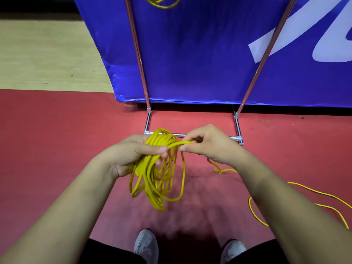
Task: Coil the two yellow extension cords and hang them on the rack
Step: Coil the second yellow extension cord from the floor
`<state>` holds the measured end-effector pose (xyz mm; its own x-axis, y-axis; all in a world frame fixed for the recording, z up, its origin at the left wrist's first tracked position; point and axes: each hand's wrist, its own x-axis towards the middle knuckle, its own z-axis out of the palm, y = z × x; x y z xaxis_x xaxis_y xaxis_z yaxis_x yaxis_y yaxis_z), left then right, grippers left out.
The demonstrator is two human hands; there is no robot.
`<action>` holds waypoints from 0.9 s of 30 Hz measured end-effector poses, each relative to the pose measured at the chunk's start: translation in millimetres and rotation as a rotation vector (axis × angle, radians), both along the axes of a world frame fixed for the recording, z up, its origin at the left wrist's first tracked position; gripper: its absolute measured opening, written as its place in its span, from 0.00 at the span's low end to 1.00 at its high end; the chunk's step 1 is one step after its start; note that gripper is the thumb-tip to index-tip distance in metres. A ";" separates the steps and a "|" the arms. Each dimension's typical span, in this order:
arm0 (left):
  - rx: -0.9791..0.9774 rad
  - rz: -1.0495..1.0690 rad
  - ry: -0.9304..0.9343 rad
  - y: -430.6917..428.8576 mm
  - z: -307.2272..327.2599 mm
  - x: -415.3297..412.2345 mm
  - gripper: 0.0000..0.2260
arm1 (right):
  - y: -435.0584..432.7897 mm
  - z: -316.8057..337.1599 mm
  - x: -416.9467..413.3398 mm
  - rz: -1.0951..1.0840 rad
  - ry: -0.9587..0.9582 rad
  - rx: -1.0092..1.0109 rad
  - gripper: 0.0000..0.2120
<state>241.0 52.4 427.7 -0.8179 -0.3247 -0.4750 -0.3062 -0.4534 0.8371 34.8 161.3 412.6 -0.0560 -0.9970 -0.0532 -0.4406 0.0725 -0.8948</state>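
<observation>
Yellow extension cord [156,174], thin and plastic-sheathed, mostly gathered in hanging loops just in front of chrome tube rack [238,128] base. Left hand [133,155] curled firmly round top of the bundle. Second yellow coil [162,1] high up between rack uprights, apparently hung already. Right hand [207,143] pinching next length beside the loops. Loose yellow tail [304,189] on floor right of rack: coiling unfinished, hanging outstanding.

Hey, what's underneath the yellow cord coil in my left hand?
Red floor shows beneath the coil and through its loops. The loops cover part of the rack's base bar; the left hand hides the gripped strands.
</observation>
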 end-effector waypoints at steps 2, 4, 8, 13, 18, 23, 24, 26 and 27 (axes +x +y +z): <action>0.054 0.094 0.042 -8.5 0.0 3.1 0.12 | 4.9 -10.1 -17.0 -0.019 0.084 0.106 0.09; 0.071 0.132 0.046 -15.2 0.5 8.0 0.19 | 10.9 -16.4 -28.7 -0.027 0.085 0.168 0.11; 0.074 0.089 0.001 -13.2 1.4 9.6 0.24 | 8.8 -13.1 -24.5 -0.108 -0.009 0.121 0.10; 0.066 0.010 -0.043 -6.9 -1.7 5.0 0.21 | 2.1 6.1 5.0 -0.048 0.038 -0.046 0.04; 0.112 0.013 0.061 -5.9 0.6 5.6 0.17 | -0.3 -3.1 -0.8 -0.003 0.083 -0.035 0.03; 0.193 0.147 0.169 -15.4 4.7 9.9 0.23 | 9.9 -41.9 -35.9 -0.047 0.226 0.205 0.09; 0.175 0.146 0.143 -15.9 5.9 10.6 0.22 | 11.0 -43.5 -37.9 -0.084 0.184 0.189 0.09; 0.122 0.122 0.058 -15.7 6.3 11.0 0.22 | 8.5 -40.5 -35.8 -0.145 0.150 0.129 0.08; 0.099 0.097 0.022 -14.8 5.5 10.9 0.22 | 5.9 -39.0 -33.8 -0.178 0.135 0.096 0.06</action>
